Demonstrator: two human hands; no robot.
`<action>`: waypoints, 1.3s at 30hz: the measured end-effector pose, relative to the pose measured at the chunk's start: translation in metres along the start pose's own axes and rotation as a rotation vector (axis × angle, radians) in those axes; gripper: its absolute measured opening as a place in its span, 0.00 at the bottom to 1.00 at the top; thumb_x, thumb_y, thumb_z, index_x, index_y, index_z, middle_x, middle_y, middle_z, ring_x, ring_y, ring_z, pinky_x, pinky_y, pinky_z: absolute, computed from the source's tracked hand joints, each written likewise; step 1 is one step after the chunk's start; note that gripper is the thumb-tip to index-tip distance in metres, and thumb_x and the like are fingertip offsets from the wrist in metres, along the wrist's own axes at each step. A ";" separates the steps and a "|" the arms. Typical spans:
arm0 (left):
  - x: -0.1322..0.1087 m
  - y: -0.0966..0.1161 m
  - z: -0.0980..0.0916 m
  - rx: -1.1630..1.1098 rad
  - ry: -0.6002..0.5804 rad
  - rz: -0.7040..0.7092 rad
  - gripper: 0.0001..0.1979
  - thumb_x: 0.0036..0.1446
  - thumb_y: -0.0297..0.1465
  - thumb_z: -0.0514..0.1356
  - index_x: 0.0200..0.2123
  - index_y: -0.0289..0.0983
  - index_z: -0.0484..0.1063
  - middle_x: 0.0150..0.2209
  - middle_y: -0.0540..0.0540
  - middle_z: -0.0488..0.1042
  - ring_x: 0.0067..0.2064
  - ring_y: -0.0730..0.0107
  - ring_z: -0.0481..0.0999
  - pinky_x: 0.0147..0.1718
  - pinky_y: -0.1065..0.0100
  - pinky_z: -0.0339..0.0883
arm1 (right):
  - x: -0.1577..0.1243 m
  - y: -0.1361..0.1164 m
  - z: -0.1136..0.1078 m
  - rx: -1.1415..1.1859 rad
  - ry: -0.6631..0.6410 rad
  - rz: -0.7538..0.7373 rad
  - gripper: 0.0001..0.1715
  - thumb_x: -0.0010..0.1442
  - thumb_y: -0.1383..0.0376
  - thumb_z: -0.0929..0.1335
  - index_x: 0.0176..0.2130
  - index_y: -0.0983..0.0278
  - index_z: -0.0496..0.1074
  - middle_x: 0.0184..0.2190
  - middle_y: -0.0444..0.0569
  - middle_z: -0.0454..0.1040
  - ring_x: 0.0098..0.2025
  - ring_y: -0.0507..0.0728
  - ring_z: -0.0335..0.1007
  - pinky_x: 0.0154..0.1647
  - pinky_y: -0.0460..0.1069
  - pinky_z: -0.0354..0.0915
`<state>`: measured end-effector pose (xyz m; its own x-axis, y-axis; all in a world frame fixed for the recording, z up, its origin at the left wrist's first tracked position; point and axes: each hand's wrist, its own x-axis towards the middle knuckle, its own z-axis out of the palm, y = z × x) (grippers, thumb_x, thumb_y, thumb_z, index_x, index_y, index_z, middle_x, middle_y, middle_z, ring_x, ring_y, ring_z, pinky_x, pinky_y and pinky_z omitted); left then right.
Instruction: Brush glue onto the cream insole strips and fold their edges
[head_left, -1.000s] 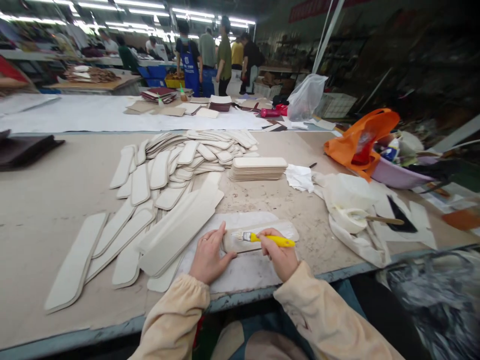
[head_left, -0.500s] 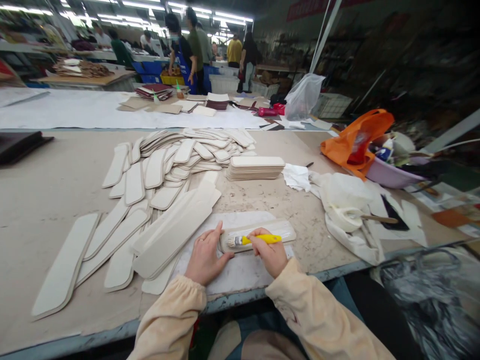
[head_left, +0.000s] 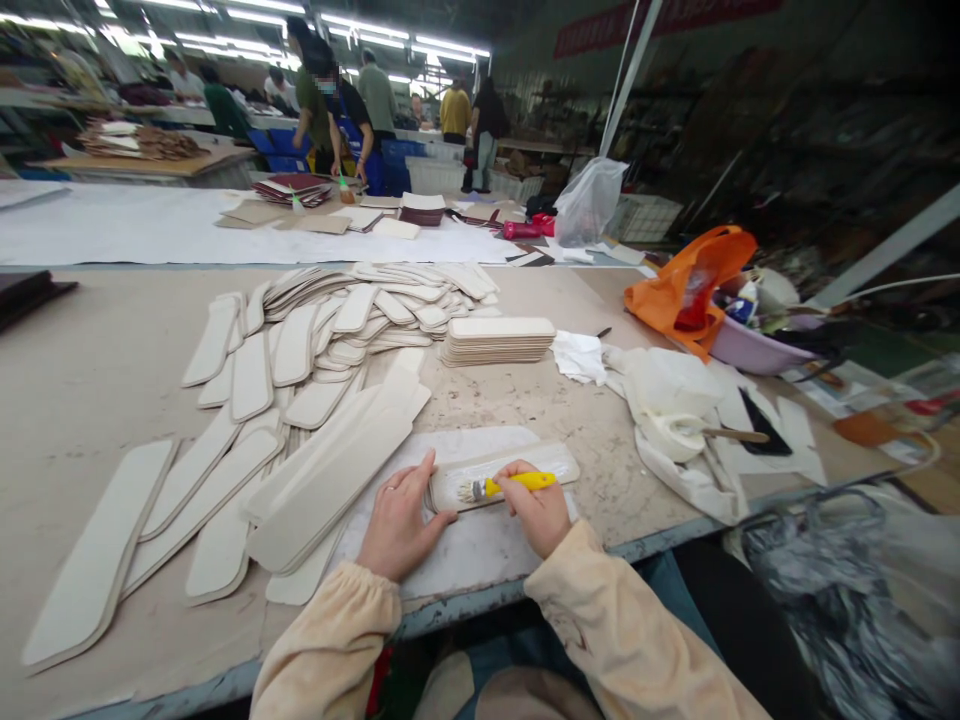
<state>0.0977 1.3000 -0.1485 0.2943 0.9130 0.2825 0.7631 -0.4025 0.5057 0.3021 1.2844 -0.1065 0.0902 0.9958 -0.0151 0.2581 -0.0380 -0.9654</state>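
My right hand (head_left: 541, 515) is closed around a brush with a yellow handle (head_left: 534, 480), its pale bristles resting on a long cream-coloured panel (head_left: 564, 460) with rounded ends. A wet, shiny coating shows on the panel's surface. At the panel's left end lies my left hand (head_left: 397, 520), thumb and fingers spread apart and touching the edge. Under the panel is a whitish sheet (head_left: 457, 570). Many similar panels (head_left: 341, 475) are heaped and fanned out left of my hands, and a neat stack of panels (head_left: 499, 340) stands just beyond.
To the right sits a white plastic-wrapped tub (head_left: 671, 390) with a wooden stick (head_left: 739, 436) in it, beside a crumpled white cloth (head_left: 577, 357). Farther right are an orange bag (head_left: 690, 285) and a lilac basin (head_left: 757, 345). People stand behind the far white-covered table (head_left: 112, 225).
The bristles have shifted slightly over the panel. My left hand remains at its left end. The whole view has swung a little to the right, and background people have changed position.
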 end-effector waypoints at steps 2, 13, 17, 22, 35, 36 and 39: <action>0.000 0.000 0.000 -0.002 0.001 0.007 0.42 0.48 0.40 0.61 0.62 0.40 0.44 0.52 0.43 0.67 0.54 0.56 0.63 0.51 0.56 0.58 | 0.004 -0.001 -0.004 0.022 0.065 -0.011 0.11 0.55 0.58 0.64 0.27 0.63 0.66 0.14 0.38 0.59 0.19 0.50 0.56 0.23 0.45 0.53; 0.001 0.000 0.002 0.051 -0.024 0.004 0.41 0.49 0.41 0.60 0.62 0.39 0.44 0.53 0.44 0.67 0.54 0.59 0.62 0.52 0.58 0.57 | 0.009 0.010 -0.001 0.011 0.061 -0.053 0.12 0.56 0.57 0.63 0.29 0.63 0.67 0.16 0.39 0.61 0.21 0.50 0.58 0.24 0.45 0.55; 0.000 0.000 0.003 0.069 -0.031 -0.004 0.40 0.50 0.41 0.60 0.62 0.40 0.44 0.53 0.45 0.67 0.55 0.58 0.61 0.52 0.57 0.57 | 0.017 0.016 -0.037 -0.080 0.151 -0.023 0.12 0.54 0.57 0.63 0.28 0.63 0.67 0.15 0.39 0.62 0.21 0.51 0.59 0.24 0.46 0.56; 0.000 -0.001 0.004 0.073 -0.015 0.013 0.40 0.50 0.41 0.60 0.62 0.40 0.44 0.52 0.46 0.68 0.55 0.58 0.62 0.52 0.57 0.57 | 0.021 0.020 -0.078 -0.220 0.289 -0.021 0.14 0.54 0.55 0.63 0.28 0.63 0.68 0.15 0.41 0.63 0.21 0.53 0.61 0.24 0.47 0.57; 0.002 0.005 0.004 0.099 -0.009 0.048 0.40 0.51 0.41 0.59 0.62 0.39 0.45 0.52 0.44 0.67 0.54 0.59 0.63 0.53 0.58 0.57 | -0.031 0.018 -0.044 -0.552 0.112 -0.495 0.10 0.59 0.64 0.60 0.35 0.63 0.69 0.28 0.47 0.72 0.32 0.53 0.69 0.35 0.46 0.61; 0.002 0.005 0.004 0.098 -0.007 0.051 0.40 0.50 0.41 0.59 0.62 0.38 0.45 0.51 0.43 0.68 0.54 0.59 0.63 0.53 0.58 0.58 | -0.036 0.015 -0.033 -0.524 0.055 -0.520 0.09 0.59 0.65 0.60 0.35 0.63 0.69 0.28 0.47 0.72 0.32 0.53 0.69 0.35 0.46 0.61; 0.002 0.007 0.005 0.098 -0.003 0.055 0.40 0.50 0.42 0.59 0.62 0.38 0.45 0.51 0.43 0.68 0.53 0.59 0.64 0.52 0.57 0.58 | -0.044 0.004 -0.008 -0.435 -0.047 -0.552 0.09 0.60 0.66 0.59 0.34 0.63 0.68 0.27 0.46 0.71 0.31 0.52 0.68 0.34 0.45 0.61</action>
<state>0.1059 1.2992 -0.1487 0.3388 0.8901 0.3049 0.7982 -0.4435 0.4077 0.3067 1.2397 -0.1079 -0.2043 0.8813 0.4261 0.6163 0.4540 -0.6435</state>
